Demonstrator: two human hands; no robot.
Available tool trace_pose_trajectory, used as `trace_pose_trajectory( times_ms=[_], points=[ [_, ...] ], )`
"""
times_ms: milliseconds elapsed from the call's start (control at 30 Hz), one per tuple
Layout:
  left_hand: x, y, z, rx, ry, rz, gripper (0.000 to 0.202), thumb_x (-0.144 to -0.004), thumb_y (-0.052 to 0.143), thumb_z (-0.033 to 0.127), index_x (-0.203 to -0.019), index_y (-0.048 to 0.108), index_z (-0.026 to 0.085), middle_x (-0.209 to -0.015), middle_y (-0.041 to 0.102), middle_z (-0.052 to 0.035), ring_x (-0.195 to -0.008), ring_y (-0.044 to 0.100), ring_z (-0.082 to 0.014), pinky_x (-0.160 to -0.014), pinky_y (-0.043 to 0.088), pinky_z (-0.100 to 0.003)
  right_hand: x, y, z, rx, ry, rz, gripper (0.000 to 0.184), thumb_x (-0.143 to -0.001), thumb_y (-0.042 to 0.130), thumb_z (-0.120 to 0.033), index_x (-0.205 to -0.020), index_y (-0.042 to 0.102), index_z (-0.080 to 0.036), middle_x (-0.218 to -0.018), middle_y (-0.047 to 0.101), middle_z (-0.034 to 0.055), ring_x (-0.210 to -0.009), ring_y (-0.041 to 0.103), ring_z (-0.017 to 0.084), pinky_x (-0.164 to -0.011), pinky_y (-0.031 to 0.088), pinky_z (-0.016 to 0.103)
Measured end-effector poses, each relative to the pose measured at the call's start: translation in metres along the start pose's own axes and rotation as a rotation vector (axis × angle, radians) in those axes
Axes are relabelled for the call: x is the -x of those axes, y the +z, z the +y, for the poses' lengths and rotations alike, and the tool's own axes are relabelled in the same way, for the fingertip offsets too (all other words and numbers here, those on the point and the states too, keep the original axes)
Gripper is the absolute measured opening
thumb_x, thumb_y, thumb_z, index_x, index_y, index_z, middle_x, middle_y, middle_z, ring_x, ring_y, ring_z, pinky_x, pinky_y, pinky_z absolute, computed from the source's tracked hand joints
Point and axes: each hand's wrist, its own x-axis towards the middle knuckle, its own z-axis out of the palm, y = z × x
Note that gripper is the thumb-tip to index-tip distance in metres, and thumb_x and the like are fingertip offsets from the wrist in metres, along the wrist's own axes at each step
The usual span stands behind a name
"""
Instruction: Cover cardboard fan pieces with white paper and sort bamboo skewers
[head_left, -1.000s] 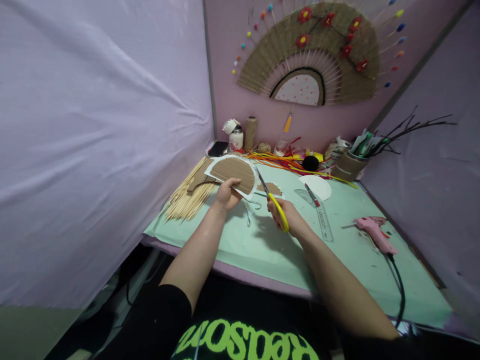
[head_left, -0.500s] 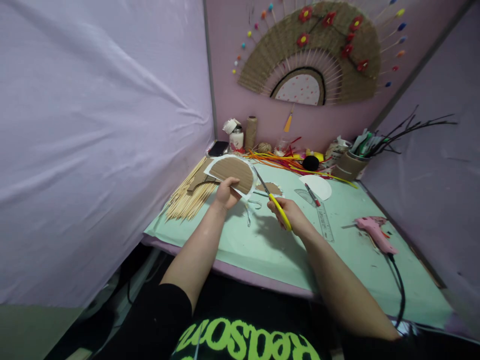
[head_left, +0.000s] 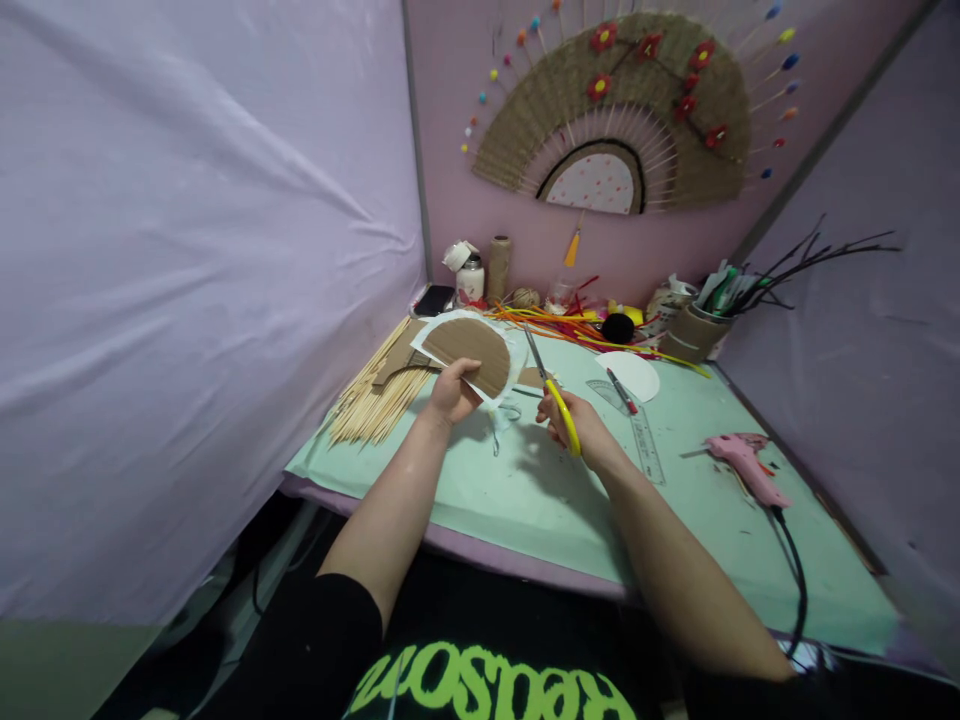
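Scissors [head_left: 556,393]: shifting slightly right since the earlier frame, pointing up just beside the white rim of the cardboard half-disc [head_left: 465,343]; too fine to tell whether touching.
Thin sticks [head_left: 386,403]: lying in a spread pile on the left of the green counter [head_left: 480,505].
Curved cardboard strip [head_left: 401,352]: resting on top of the sticks, partly hiding behind the half-disc.
Left hand [head_left: 454,390]: pinching the half-disc along its lower edge, laying the thumb across the brown face.
Half-disc: tilting above the counter, between sticks and scissors, showing white around the brown.
Right hand [head_left: 574,420]: gripping the yellow scissor handles with curled fingers.
Marker [head_left: 622,391]: lying right of the scissors, near a white paper piece [head_left: 634,375].
Clear ruler [head_left: 648,450]: lying below the marker.
Pink glue gun [head_left: 748,468]: lying farthest right, trailing a black cord.
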Motion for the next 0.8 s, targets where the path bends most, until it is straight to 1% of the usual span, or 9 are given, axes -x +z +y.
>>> trace_pose_trajectory(
  times_ms=[67,133,300,400,467,533,633,733,800],
  points=[
    [0.002,0.001,-0.003,-0.034,-0.024,-0.008,0.020,-0.063,0.064,0.016,-0.083,0.066,0.014,-0.074,0.071,-0.0045,-0.094,0.067,-0.0259,-0.093,0.049,-0.042,-0.002,0.002,0.000,-0.088,-0.032,0.004,0.048,-0.077,0.051,-0.065,-0.085,0.055,-0.019,-0.076,0.064,0.0049,-0.054,0.055,0.013,-0.045,0.037,0.023],
    [0.005,0.002,-0.007,-0.084,-0.049,-0.044,0.022,-0.064,0.067,0.017,-0.085,0.067,0.012,-0.078,0.072,-0.0070,-0.094,0.067,-0.0267,-0.094,0.048,-0.042,-0.004,0.004,-0.001,-0.167,-0.078,0.036,0.046,-0.074,0.057,-0.063,-0.086,0.052,-0.019,-0.077,0.062,0.0039,-0.062,0.057,0.014,-0.051,0.039,0.024],
    [0.011,0.007,-0.018,-0.190,-0.183,-0.197,0.031,-0.066,0.073,0.017,-0.095,0.068,0.009,-0.088,0.073,-0.0129,-0.091,0.069,-0.0286,-0.094,0.046,-0.045,-0.001,0.007,-0.007,-0.203,-0.191,0.242,0.044,-0.063,0.073,-0.051,-0.081,0.045,-0.021,-0.068,0.047,-0.0052,-0.061,0.045,0.011,-0.059,0.040,0.026],
    [0.011,0.009,-0.020,-0.161,-0.067,-0.142,0.033,-0.065,0.075,0.018,-0.097,0.067,0.012,-0.089,0.074,-0.0098,-0.089,0.069,-0.0266,-0.094,0.047,-0.044,0.002,0.006,-0.010,-0.176,-0.215,0.302,0.043,-0.064,0.072,-0.050,-0.079,0.044,-0.021,-0.067,0.045,-0.0058,-0.060,0.042,0.011,-0.059,0.038,0.026],
    [0.009,0.009,-0.017,-0.115,0.048,-0.082,0.033,-0.065,0.075,0.019,-0.096,0.066,0.013,-0.087,0.074,-0.0070,-0.091,0.069,-0.0255,-0.095,0.048,-0.043,0.003,0.007,-0.011,-0.138,-0.199,0.298,0.043,-0.064,0.072,-0.051,-0.078,0.044,-0.021,-0.067,0.045,-0.0053,-0.061,0.041,0.012,-0.059,0.037,0.026],
    [0.009,0.009,-0.014,-0.084,0.059,-0.057,0.032,-0.064,0.074,0.019,-0.095,0.066,0.014,-0.086,0.074,-0.0068,-0.094,0.068,-0.0261,-0.096,0.047,-0.042,0.003,0.008,-0.012,-0.116,-0.179,0.271,0.043,-0.063,0.072,-0.051,-0.078,0.045,-0.021,-0.067,0.046,-0.0048,-0.061,0.042,0.012,-0.059,0.037,0.026],
    [0.012,0.010,-0.007,-0.040,0.009,-0.145,0.034,-0.064,0.069,0.019,-0.097,0.065,0.014,-0.094,0.073,-0.0092,-0.103,0.066,-0.0288,-0.098,0.045,-0.044,0.004,0.010,-0.012,-0.142,-0.159,0.204,0.044,-0.061,0.073,-0.049,-0.080,0.046,-0.021,-0.069,0.047,-0.0044,-0.063,0.042,0.012,-0.059,0.038,0.026],
    [0.018,0.014,-0.004,0.014,0.034,-0.273,0.039,-0.063,0.063,0.019,-0.103,0.064,0.017,-0.110,0.070,-0.0101,-0.113,0.061,-0.0311,-0.100,0.043,-0.048,0.004,0.012,-0.011,-0.174,-0.152,0.137,0.042,-0.061,0.074,-0.045,-0.080,0.046,-0.020,-0.071,0.048,-0.0040,-0.064,0.044,0.013,-0.060,0.039,0.027],
    [0.021,0.015,-0.004,0.026,0.047,-0.276,0.038,-0.061,0.060,0.019,-0.099,0.064,0.018,-0.113,0.069,-0.0099,-0.116,0.058,-0.0325,-0.100,0.042,-0.050,0.004,0.013,-0.010,-0.176,-0.146,0.108,0.041,-0.061,0.074,-0.044,-0.079,0.046,-0.021,-0.070,0.047,-0.0041,-0.063,0.044,0.013,-0.059,0.039,0.027]
  ],
)
